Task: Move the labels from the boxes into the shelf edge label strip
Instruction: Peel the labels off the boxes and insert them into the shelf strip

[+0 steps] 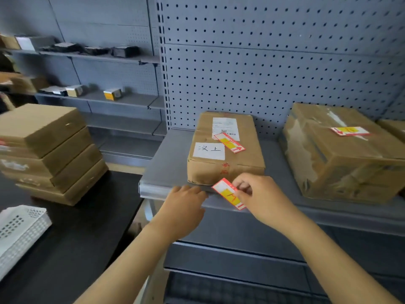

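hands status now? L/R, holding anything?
Left hand: open, fingers resting on the grey shelf edge label strip, holding nothing.
Right hand: closed, pinching a red-bordered white and yellow paper label at the strip.

Stacked cardboard boxes [50,154] on dark table [72,249], white perforated basket [19,233], grey pegboard [274,62]
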`<action>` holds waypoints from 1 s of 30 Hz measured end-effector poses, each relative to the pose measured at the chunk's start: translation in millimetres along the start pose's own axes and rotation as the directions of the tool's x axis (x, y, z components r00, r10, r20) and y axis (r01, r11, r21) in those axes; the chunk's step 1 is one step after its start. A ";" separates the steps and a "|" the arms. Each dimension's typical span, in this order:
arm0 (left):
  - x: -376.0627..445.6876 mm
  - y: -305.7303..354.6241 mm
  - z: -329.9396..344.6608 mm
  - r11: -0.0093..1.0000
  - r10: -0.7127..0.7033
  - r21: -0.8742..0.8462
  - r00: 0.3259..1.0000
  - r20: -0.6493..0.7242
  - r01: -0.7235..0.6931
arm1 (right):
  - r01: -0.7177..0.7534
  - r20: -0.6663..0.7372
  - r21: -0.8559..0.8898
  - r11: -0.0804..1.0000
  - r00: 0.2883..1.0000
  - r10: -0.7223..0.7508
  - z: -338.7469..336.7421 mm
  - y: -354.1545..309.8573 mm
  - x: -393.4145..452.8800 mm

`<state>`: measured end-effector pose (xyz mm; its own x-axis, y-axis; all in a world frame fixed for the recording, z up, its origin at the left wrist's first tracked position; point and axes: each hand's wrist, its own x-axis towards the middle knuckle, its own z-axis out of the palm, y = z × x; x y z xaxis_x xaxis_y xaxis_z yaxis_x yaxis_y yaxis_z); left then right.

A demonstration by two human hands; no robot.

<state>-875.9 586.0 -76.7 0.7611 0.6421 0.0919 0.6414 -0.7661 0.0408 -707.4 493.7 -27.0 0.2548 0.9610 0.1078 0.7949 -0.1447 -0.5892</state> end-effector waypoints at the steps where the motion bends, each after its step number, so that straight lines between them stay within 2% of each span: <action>1: 1.3 -2.4 0.8 0.999 0.031 -0.010 0.999 -0.009 -0.031 | -0.014 -0.013 -0.004 1.000 1.000 0.014 2.1 -3.1 0.3; 11: 9.9 -9.6 5.2 0.982 0.182 -0.024 0.977 -0.111 -0.185 | -0.066 -0.134 0.026 0.997 0.988 0.069 21.6 -7.7 8.2; 16: 13.1 -7.8 1.8 0.980 0.153 -0.111 0.984 -0.095 -0.163 | -0.054 -0.152 0.063 0.997 0.986 0.063 25.5 -4.7 15.6; 19: 12.4 -7.4 1.8 0.985 0.127 -0.113 0.991 -0.036 -0.131 | -0.031 -0.184 0.069 0.997 0.982 0.043 27.5 -3.6 21.8; 25: 11.4 -7.9 2.9 0.981 0.138 -0.137 0.990 -0.024 -0.140 | 0.001 -0.052 -0.005 1.000 0.999 -0.002 36.9 0.4 23.5; 30: 7.8 -4.8 1.3 0.985 0.135 -0.105 0.990 -0.044 -0.139 | 0.053 -0.038 -0.114 0.992 0.998 -0.058 43.4 0.4 26.2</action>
<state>-872.9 594.8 -77.5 0.8358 0.5309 0.1399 0.5156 -0.8466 0.1322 -724.3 529.1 -59.1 0.2296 0.9579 0.1722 0.8647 -0.1195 -0.4879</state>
